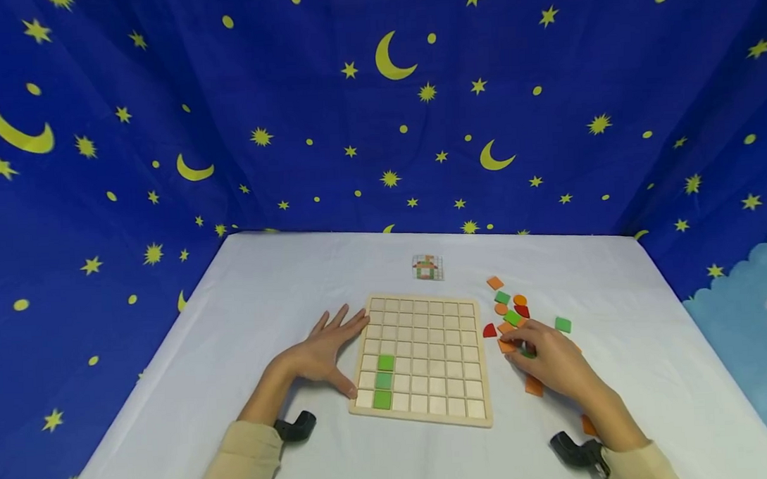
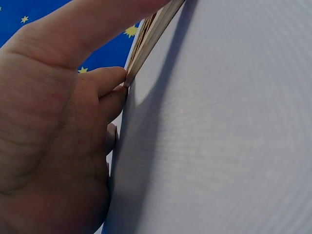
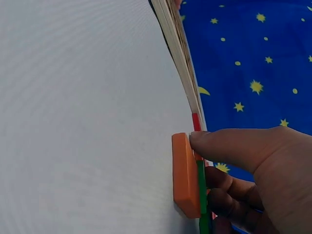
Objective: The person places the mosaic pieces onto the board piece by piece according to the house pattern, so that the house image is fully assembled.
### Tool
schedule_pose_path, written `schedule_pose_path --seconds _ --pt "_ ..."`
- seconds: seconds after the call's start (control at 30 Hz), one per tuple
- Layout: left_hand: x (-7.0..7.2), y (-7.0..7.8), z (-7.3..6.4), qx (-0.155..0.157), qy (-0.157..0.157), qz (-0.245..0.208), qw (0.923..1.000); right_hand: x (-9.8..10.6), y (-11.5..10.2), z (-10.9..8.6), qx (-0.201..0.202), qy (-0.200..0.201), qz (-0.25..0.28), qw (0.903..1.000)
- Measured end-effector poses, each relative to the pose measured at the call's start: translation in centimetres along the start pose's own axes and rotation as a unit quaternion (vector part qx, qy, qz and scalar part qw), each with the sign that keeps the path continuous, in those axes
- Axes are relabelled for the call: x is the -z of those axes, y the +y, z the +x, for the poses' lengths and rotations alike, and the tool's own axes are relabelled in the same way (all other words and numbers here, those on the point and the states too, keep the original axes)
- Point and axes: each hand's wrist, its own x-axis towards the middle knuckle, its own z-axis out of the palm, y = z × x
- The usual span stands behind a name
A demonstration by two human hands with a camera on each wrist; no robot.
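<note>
A wooden grid board [image 1: 428, 361] lies on the white table, with three green square tiles [image 1: 384, 380] stacked in one column near its lower left. My left hand [image 1: 324, 351] spreads along the board's left edge, thumb and fingertips at the frame; the left wrist view shows the fingers [image 2: 114, 80] right at its side. My right hand [image 1: 549, 353] reaches into the loose tiles right of the board, fingers bent. An orange tile [image 1: 505, 346] shows between its thumb and index fingertips; I cannot tell whether they pinch it. A thick orange tile [image 3: 184, 175] stands nearer the right wrist camera.
Orange, green and red tiles, including a red quarter-circle [image 1: 490, 330] and an orange disc [image 1: 519, 300], lie scattered around the right hand. A green tile [image 1: 563, 325] sits farther right. Behind the board lies a small pattern card [image 1: 427, 267]. A blue star-printed curtain [image 1: 379, 127] hangs behind.
</note>
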Motion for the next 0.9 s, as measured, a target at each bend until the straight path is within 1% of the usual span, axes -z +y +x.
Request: schedule_pose_path --seconds 0.17,0.53,0.7,0.9 --pt "-0.13 -0.08 -0.08 0.011 -0.004 0.008 0.9999 -0.11 0.13 0.02 0.0 0.002 0.003 1.0" --pt "0.1 0.22 -0.04 0.007 -0.002 0.002 1.0 -0.32 0.22 0.11 -0.003 0.012 -0.016 0.9998" --pt "0.17 0.19 -0.01 0.008 -0.002 0.002 1.0 -0.41 0.18 0.06 0.011 0.014 0.002 0.9998" --pt "0.08 0.1 0.09 0.011 -0.006 0.007 0.9999 -0.36 -0.35 0.0 0.035 0.018 0.037 0.9985"
